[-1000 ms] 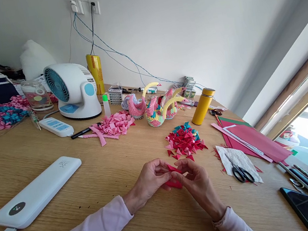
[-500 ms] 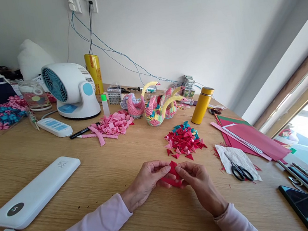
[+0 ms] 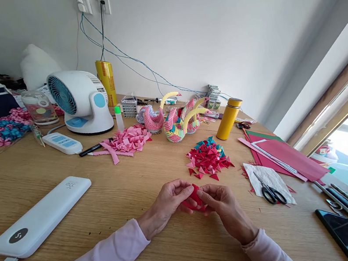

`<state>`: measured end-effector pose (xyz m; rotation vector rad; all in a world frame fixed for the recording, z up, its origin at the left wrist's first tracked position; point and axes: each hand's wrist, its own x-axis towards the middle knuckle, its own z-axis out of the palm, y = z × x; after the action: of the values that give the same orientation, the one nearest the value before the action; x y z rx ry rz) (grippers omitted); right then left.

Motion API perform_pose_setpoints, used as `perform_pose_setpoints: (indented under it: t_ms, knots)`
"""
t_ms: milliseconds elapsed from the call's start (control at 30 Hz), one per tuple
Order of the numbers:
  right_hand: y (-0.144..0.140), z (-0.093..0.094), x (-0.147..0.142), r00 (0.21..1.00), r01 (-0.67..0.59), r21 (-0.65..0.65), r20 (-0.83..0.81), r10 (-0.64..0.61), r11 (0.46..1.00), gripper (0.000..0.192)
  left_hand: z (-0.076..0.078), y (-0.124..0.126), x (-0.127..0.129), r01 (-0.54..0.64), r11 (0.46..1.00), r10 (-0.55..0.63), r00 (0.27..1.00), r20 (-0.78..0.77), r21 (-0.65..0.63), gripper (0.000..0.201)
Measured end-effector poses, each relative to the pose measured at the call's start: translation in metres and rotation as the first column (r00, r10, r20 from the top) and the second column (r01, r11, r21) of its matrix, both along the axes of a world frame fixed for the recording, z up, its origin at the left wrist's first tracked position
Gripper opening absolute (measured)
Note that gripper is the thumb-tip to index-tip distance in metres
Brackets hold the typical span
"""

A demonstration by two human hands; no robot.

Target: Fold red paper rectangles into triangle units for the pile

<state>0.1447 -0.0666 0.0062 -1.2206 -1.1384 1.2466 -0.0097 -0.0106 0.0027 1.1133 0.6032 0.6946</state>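
A small piece of red paper (image 3: pixel 195 193), partly folded, is pinched between both hands above the near part of the table. My left hand (image 3: pixel 175 199) grips its left side with thumb and fingers. On its right side, my right hand (image 3: pixel 218 198) closes thumb against fingertips. Fingers cover much of the paper, so its full shape is hidden. Just beyond the hands lies a pile of folded paper triangles (image 3: pixel 208 157) in red, pink and teal.
Scissors (image 3: pixel 273 194) lie on a white tissue (image 3: pixel 277 177) to the right, near red paper sheets (image 3: pixel 285 158) and a phone (image 3: pixel 347 232). A white power bank (image 3: pixel 48 214) is at left. Behind stand paper swans (image 3: pixel 176 125), pink strips (image 3: pixel 130 140), a yellow flask (image 3: pixel 229 119) and a fan (image 3: pixel 84 101).
The red paper's upper point has folded down and narrowed between the fingers. Both hands stay in nearly the same place, with small finger movements.
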Motion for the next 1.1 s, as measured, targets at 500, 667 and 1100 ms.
perform_pose_setpoints:
  t_ms: [500,667,1100]
  knots:
    - [0.000,0.002,-0.002,0.997,-0.003,0.002,0.082,0.003,1.000,0.036,-0.008,0.000,0.002,0.042,0.998,-0.042,0.999,-0.010,0.036,0.032]
    - [0.001,0.000,-0.001,0.994,0.028,0.014,0.106,-0.029,1.000,0.035,-0.004,-0.001,0.000,0.049,0.999,-0.049,0.999,-0.019,0.022,0.033]
    - [0.002,-0.003,0.002,0.989,0.048,0.036,0.136,-0.052,0.998,0.036,-0.001,-0.002,-0.003,0.125,0.990,-0.123,0.992,-0.024,0.071,0.035]
